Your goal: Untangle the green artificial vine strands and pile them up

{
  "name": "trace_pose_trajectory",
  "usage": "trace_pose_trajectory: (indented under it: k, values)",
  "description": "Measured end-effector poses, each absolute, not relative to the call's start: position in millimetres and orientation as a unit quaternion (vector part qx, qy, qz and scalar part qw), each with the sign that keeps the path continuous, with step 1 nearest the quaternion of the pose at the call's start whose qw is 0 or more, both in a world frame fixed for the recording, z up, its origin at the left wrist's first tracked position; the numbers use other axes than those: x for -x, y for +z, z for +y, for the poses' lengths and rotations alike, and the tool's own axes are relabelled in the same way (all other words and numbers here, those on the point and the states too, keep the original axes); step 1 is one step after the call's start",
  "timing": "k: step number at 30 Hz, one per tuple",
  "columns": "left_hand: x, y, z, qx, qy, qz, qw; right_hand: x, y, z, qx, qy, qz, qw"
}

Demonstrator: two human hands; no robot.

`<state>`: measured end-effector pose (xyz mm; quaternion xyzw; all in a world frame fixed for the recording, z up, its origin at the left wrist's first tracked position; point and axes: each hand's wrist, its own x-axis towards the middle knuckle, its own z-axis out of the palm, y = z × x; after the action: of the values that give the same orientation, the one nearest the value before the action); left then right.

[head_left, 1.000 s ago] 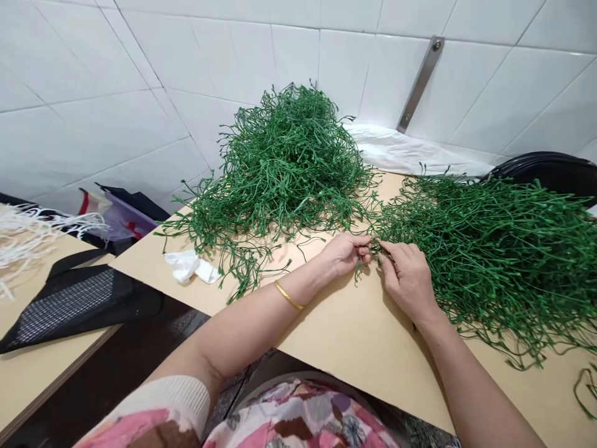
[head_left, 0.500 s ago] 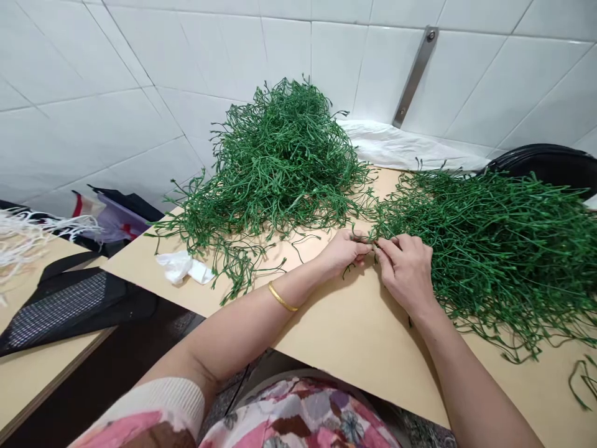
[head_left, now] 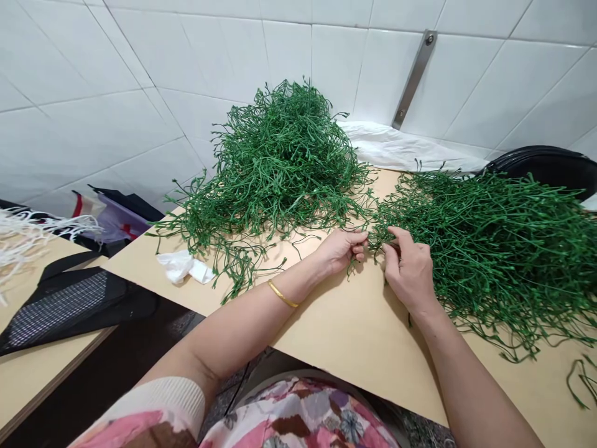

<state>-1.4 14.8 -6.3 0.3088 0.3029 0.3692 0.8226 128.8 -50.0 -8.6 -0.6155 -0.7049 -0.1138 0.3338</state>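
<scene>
Two heaps of thin green plastic-looking stems lie on the table: a tall left heap (head_left: 284, 155) and a wide right heap (head_left: 504, 249). My left hand (head_left: 345, 249), closed with thumb and forefinger pinched, grips a green stem (head_left: 352, 267) whose end dangles below the fingers. Just to the right, my right hand (head_left: 410, 267) is curled at the near-left edge of the right heap. Its thumb and forefinger are bent towards each other; whatever sits between them is too small to make out. The two hands are apart by a short gap.
A tan tabletop (head_left: 354, 330) carries the heaps, with a crumpled white tissue (head_left: 186, 267) at its left. Behind are a white plastic sheet (head_left: 405, 146), a black bag (head_left: 545, 168) and a metal bracket (head_left: 415, 78). Black mesh fabric (head_left: 60, 308) lies on the left table.
My hands, whose fingertips met before, have drawn apart. The right fingers have lifted and loosened slightly; my left hand has shifted a little left, still pinching. The heaps look the same.
</scene>
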Motion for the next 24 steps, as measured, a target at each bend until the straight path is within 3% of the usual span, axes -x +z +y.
trace_pose_trajectory:
  k: [6,16,24]
  values:
    - [2.2,-5.5,16.1,-0.266,0.380,0.325,0.824,-125.9,-5.0,-54.3,0.562,-0.212,-0.752,0.272]
    - [2.4,-1.3,12.0,-0.377,0.378,0.323,0.781,-131.2,-3.8,-49.8,0.594,-0.035,-0.683,0.424]
    - [3.9,-2.2,11.7,-0.447,0.334,0.379,0.738,-134.2,2.0,-52.2,0.586,-0.151,-0.696,0.386]
